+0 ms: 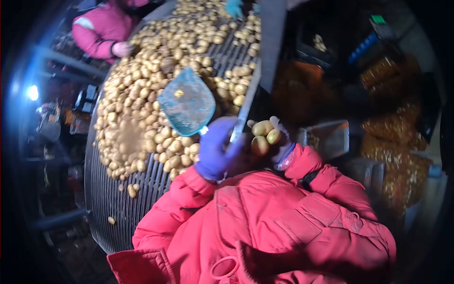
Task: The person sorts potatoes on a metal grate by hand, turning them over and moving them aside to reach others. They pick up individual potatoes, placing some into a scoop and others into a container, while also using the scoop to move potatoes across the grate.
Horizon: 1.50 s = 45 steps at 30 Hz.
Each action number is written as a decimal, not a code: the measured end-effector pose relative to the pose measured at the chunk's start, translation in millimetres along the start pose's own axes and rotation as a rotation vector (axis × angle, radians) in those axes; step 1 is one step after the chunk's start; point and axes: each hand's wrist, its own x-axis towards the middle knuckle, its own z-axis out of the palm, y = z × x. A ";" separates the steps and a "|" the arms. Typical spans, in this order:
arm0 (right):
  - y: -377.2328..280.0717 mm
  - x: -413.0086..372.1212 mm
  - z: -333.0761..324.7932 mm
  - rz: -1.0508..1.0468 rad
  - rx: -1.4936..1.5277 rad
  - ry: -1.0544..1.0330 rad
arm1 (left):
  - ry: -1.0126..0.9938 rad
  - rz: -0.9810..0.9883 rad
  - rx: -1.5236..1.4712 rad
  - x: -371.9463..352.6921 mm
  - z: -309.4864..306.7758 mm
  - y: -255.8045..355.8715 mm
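My left hand (215,150), in a purple glove, hovers at the conveyor's near edge, its thumb apart and blurred by motion. Its fingers are smeared, so I cannot tell whether they grip anything. Right beside it is the handle end of a blue-rimmed scoop (188,106), which rests over the heap, dirt and a small yellow piece inside it. To the right, my right hand (283,150), gloved too, cradles several potatoes (261,132) in front of my jacket. Many loose potatoes (142,90) cover the slatted conveyor (135,222) around the scoop.
A metal side rail (247,102) runs along the conveyor's right edge. Across the belt, a co-worker in a pink jacket (106,31) has a hand (123,49) at the potatoes; another glove (234,8) shows at the top. On the right stand a clear crate (331,137) and filled orange sacks (395,175).
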 end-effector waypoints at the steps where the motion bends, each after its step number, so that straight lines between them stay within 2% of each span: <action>1: -14.7 -16.2 -17.6 -0.021 -0.006 0.037 | 0.143 -0.166 0.030 -9.6 3.4 -9.8; 2: -29.3 -35.0 -29.6 -0.079 -0.002 0.052 | 0.172 -0.358 0.007 -20.6 -0.1 -22.6; 3: -43.3 -54.8 -46.7 -0.169 -0.059 0.090 | 0.245 -0.625 -0.294 -32.5 -3.0 -38.0; 4: -57.6 -76.8 -61.4 -0.238 -0.078 0.116 | 0.258 -0.598 -0.236 -51.3 -7.0 -70.8; 5: -68.7 -99.3 -70.3 -0.320 -0.050 0.202 | 0.213 -0.695 -0.208 -66.2 -15.7 -89.9; 6: -76.4 -121.4 -74.1 -0.431 -0.007 0.395 | 0.242 -0.771 -0.272 -77.8 -20.2 -101.1; 9: -109.0 -188.1 -142.7 -0.609 -0.011 0.667 | 0.282 -1.023 -0.446 -87.6 -24.0 -104.9; 10: -119.2 -212.5 -175.2 -0.625 0.031 0.686 | 0.288 -1.109 -0.501 -87.6 -26.3 -103.6; 11: -125.7 -234.2 -202.8 -0.612 0.000 0.718 | 0.240 -1.184 -0.602 -82.5 -22.9 -97.4; 13: -124.3 -248.1 -227.2 -0.636 -0.014 0.998 | 0.035 -1.300 -0.800 -84.6 -17.0 -115.9; 15: -118.6 -252.5 -242.1 -0.612 -0.029 1.177 | 0.114 -1.357 -1.322 -69.1 -2.4 -113.2; 17: -118.4 -242.9 -250.9 -0.572 -0.055 1.289 | 0.233 -1.148 -1.572 -56.6 10.4 -113.0; 19: -122.7 -218.7 -257.6 -0.514 -0.092 1.382 | 0.200 -1.137 -1.782 -43.1 8.2 -100.8; 21: -130.3 -187.1 -257.6 -0.381 -0.218 1.267 | 0.283 -1.083 -1.806 -48.7 6.9 -126.2; 22: -133.3 -170.3 -246.6 -0.315 -0.304 1.210 | 0.380 -1.068 -1.611 -49.3 2.4 -125.8; 23: -136.4 -156.0 -231.9 -0.254 -0.389 1.154 | 0.562 -1.151 -1.539 -45.6 -9.0 -114.9; 25: -136.8 -116.1 -176.9 -0.085 -0.513 0.966 | 0.400 -1.135 -1.483 -62.2 -37.4 -131.6; 26: -133.9 -93.1 -144.7 0.000 -0.573 0.875 | 0.634 -1.232 -1.290 -59.9 -42.5 -115.9; 27: -131.5 -70.5 -119.7 0.086 -0.632 0.782 | 0.494 -1.137 -1.274 -77.3 -55.1 -121.6; 29: -127.1 -26.0 -84.6 0.137 -0.756 0.675 | 0.758 -1.147 -1.167 -102.0 -76.2 -107.1; 30: -123.4 -2.1 -72.2 0.163 -0.814 0.618 | 0.819 -1.093 -1.127 -124.9 -91.6 -105.6; 31: -118.6 22.4 -65.7 0.104 -0.941 0.560 | 0.879 -1.041 -1.086 -150.9 -106.8 -102.9; 33: -106.2 72.9 -63.2 -0.020 -1.182 0.428 | 1.203 -1.121 -0.911 -188.6 -126.2 -80.7; 35: -87.3 125.6 -72.8 -0.498 -1.887 0.227 | 1.371 -1.056 -0.826 -252.3 -135.4 -83.0; 36: -73.0 143.6 -50.7 -0.683 -1.984 0.151 | 1.467 -1.075 -0.730 -274.9 -133.7 -75.9; 37: -72.3 163.6 -50.4 -0.759 -2.248 0.067 | 1.561 -1.095 -0.630 -295.6 -129.3 -66.7; 39: -61.5 190.9 -46.6 -0.691 -2.445 0.018 | 1.684 -1.153 -0.523 -339.2 -111.2 -53.7; 40: -53.0 196.6 -42.9 -0.507 -2.587 0.085 | 1.677 -1.194 -0.505 -360.0 -98.4 -45.9; 42: -53.8 216.8 -75.4 -0.707 -2.788 -0.052 | 1.747 -1.289 -0.326 -386.0 -70.1 -36.0; 43: -60.1 223.0 -83.3 -0.730 -2.802 -0.106 | 1.802 -1.331 -0.217 -388.6 -55.7 -30.3; 45: -72.7 235.6 -98.2 -0.776 -2.827 -0.214 | 1.790 -1.399 -0.159 -397.0 -40.6 -15.3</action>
